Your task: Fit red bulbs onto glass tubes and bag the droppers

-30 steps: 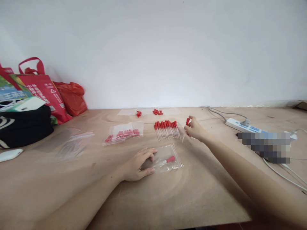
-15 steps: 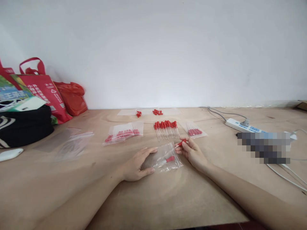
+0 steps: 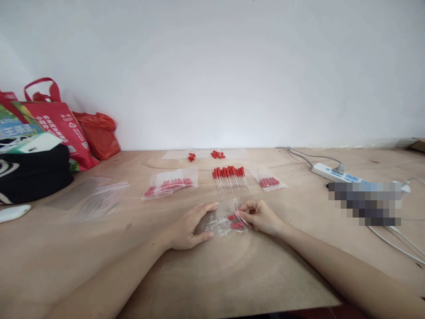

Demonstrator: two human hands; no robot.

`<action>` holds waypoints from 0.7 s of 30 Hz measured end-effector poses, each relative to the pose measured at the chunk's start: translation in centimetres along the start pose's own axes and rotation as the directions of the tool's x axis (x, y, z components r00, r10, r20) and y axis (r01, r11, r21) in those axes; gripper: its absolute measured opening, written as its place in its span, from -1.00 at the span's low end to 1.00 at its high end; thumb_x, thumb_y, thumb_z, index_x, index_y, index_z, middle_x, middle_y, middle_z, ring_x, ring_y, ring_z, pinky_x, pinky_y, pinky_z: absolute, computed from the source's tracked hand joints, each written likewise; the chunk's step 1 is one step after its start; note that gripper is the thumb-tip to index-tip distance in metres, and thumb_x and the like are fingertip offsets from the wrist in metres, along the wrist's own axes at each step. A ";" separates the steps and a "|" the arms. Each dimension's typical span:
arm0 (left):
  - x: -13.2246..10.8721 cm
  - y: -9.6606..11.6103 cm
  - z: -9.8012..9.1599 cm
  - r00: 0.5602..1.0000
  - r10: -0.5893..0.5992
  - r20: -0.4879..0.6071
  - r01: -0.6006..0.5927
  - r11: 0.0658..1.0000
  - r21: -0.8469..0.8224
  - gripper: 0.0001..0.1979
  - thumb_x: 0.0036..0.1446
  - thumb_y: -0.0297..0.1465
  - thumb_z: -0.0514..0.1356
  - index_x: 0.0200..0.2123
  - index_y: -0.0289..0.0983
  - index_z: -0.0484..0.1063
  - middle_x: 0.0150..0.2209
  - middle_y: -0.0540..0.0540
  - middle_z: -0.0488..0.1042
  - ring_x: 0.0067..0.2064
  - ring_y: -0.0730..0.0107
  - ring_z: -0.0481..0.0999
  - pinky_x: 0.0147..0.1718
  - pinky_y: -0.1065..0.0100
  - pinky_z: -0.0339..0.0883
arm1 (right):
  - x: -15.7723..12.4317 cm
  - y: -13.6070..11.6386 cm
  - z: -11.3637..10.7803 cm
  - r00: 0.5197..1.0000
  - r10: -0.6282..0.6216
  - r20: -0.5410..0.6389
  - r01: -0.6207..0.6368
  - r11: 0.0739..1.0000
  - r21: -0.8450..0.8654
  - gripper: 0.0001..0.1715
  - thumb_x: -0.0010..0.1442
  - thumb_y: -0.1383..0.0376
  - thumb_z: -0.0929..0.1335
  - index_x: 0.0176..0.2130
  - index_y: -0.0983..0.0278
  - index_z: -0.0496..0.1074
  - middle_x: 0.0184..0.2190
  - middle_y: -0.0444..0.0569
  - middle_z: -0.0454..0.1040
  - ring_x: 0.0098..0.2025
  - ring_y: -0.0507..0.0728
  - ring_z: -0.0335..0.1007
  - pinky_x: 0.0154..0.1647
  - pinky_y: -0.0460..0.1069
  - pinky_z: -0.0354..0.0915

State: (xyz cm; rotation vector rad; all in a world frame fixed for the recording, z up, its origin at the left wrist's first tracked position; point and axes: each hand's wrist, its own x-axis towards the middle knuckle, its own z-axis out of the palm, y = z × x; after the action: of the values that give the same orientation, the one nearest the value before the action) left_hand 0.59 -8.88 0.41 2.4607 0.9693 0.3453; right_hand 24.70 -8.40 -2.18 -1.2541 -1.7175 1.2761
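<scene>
A clear zip bag (image 3: 222,228) lies in front of me with two red-bulbed droppers in it, the lower one's bulb (image 3: 237,226) nearer the table's front edge. My left hand (image 3: 191,228) rests flat at the bag's left end, thumb and fingers spread around it. At the bag's mouth on the right, my right hand (image 3: 259,216) pinches the upper dropper (image 3: 231,217) by its bulb end, fingertips inside the opening. Its glass tube points left and is hard to see through the plastic. Beyond the bag, several loose droppers (image 3: 229,173) lie in a row, bulbs away from me.
Filled bags of droppers lie left (image 3: 174,182) and right (image 3: 268,180) of the row. Loose red bulbs (image 3: 218,154) sit near the wall. Flat plastic bags (image 3: 102,201), a black bag (image 3: 36,173) and a white case (image 3: 15,213) are left; a power strip (image 3: 338,174) with cables is right.
My right hand has moved the second dropper leftward into the bag, beside the first. The bag's mouth has bunched up around my fingers. My left hand has barely moved.
</scene>
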 end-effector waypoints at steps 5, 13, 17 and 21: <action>0.1 -0.1 -0.1 1.000 0.017 0.013 -0.018 0.999 0.031 -0.42 0.06 -0.25 0.08 0.13 -0.20 -0.02 0.15 -0.12 0.10 0.16 0.17 0.07 0.11 0.08 -0.04 | 0.7 0.3 -1.4 0.997 -0.072 -0.014 0.070 0.994 -0.086 -0.58 0.04 0.07 0.23 -0.65 0.31 0.27 -0.73 -0.19 0.22 -0.71 -0.10 -0.02 -0.70 -0.14 -0.05; 0.2 -0.8 0.0 0.997 0.054 0.053 -0.058 0.996 0.070 -0.57 0.08 -0.26 0.07 0.05 -0.12 0.20 0.17 -0.06 0.07 0.18 0.19 0.02 0.12 0.08 -0.07 | 8.3 0.6 -6.0 0.828 -0.036 -0.559 -0.315 0.795 -0.518 -0.69 -0.03 0.24 0.28 -0.26 0.36 0.33 -0.37 0.03 0.46 -0.32 0.09 0.37 -0.36 -0.09 0.20; 0.2 -0.9 0.1 0.996 0.056 0.071 -0.062 0.994 0.086 -0.58 0.09 -0.24 0.07 0.05 -0.11 0.22 0.18 -0.06 0.05 0.20 0.21 -0.01 0.13 0.09 -0.11 | 11.3 0.1 -6.0 0.843 0.003 -0.538 -0.361 0.744 -0.562 -0.65 -0.07 0.27 0.31 -0.25 0.42 0.35 -0.34 0.17 0.46 -0.23 0.20 0.37 -0.35 -0.07 0.20; 0.2 -0.6 -0.1 0.993 0.066 0.096 -0.075 0.993 0.095 -0.58 0.11 -0.24 0.05 0.07 -0.12 0.19 0.18 -0.07 0.03 0.20 0.24 -0.01 0.14 0.08 -0.16 | 12.5 -0.4 -5.5 0.864 0.012 -0.503 -0.353 0.726 -0.590 -0.83 -0.14 0.41 0.33 -0.40 0.38 0.40 -0.45 0.14 0.47 -0.29 0.19 0.40 -0.39 -0.10 0.19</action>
State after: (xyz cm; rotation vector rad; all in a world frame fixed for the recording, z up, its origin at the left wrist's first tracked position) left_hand 0.36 -8.27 0.17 2.5803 0.8824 0.2082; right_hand 25.32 5.15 -0.53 -2.0043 -1.7467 0.3364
